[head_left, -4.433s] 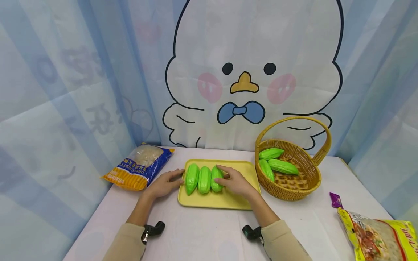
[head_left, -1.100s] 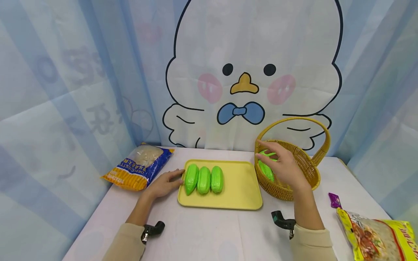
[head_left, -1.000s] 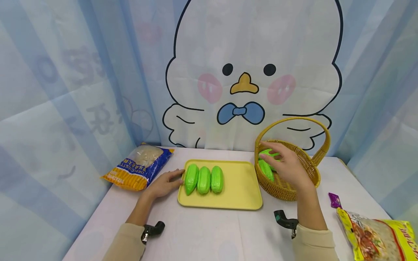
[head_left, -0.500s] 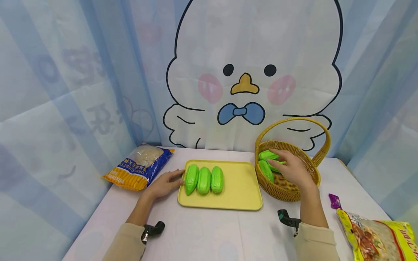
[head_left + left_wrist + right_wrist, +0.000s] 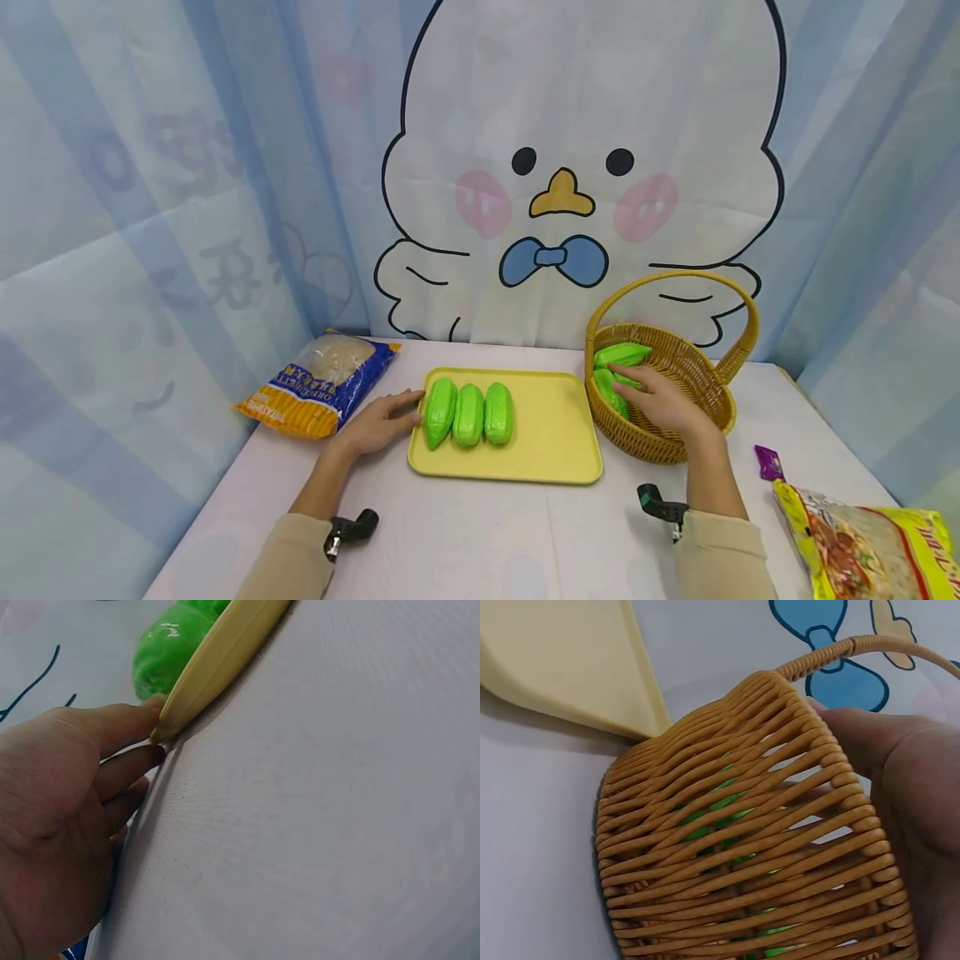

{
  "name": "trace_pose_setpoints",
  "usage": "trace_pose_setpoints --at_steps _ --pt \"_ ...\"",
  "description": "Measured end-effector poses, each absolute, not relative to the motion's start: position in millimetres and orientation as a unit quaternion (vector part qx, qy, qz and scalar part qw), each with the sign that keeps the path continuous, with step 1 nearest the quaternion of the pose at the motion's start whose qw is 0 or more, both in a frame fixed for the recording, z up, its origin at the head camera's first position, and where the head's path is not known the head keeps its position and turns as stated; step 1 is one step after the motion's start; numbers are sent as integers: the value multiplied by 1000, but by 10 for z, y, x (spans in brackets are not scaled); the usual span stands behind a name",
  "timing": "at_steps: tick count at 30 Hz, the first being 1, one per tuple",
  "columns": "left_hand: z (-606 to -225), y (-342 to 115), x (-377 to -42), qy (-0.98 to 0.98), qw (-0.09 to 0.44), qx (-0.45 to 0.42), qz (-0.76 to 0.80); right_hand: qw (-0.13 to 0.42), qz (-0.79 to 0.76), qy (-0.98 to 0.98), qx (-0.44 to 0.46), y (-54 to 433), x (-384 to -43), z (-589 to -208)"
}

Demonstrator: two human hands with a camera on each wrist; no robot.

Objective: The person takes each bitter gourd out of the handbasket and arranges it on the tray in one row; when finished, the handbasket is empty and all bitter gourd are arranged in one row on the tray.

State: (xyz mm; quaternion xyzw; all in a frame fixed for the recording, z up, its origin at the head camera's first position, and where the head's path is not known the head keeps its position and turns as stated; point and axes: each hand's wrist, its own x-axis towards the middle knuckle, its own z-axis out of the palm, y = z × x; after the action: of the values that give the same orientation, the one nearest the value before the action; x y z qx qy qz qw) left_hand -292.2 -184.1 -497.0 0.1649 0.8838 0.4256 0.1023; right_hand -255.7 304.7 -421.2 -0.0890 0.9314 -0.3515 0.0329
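Note:
My left hand [image 5: 378, 423] touches the left edge of the yellow tray [image 5: 551, 425], its thumb and fingers fairly straight. In the left wrist view the thumb tip reaches over the rim, beside a green gourd [image 5: 172, 651]. On the tray, three glossy, ridged green gourds [image 5: 469, 415] lie side by side. My right hand [image 5: 663, 400] reaches into the wicker basket [image 5: 660, 446], extended fingers and thumb over the gourds there. One gourd [image 5: 622, 354] lies at the back and another [image 5: 609, 392] at the left wall; a third is mostly hidden under the fingers.
A blue and orange pasta bag [image 5: 318, 383] lies left of the tray. At the right are a small purple packet [image 5: 768, 461] and a yellow bag [image 5: 862, 533]. The basket's tall handle [image 5: 678, 273] arches above its rim, and a printed curtain [image 5: 450, 83] hangs behind.
My right hand has gone from the tray's rightmost gourd to the basket, and in the last half second lower over the gourds there. My left hand stays at the tray edge.

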Motion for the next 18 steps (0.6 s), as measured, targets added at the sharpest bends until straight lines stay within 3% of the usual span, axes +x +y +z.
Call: trace_pose_setpoints --at_steps 18 --pt "-4968 -1848 -2914 886 102 166 420 73 -335 932 -122 3064 -2595 -4362"
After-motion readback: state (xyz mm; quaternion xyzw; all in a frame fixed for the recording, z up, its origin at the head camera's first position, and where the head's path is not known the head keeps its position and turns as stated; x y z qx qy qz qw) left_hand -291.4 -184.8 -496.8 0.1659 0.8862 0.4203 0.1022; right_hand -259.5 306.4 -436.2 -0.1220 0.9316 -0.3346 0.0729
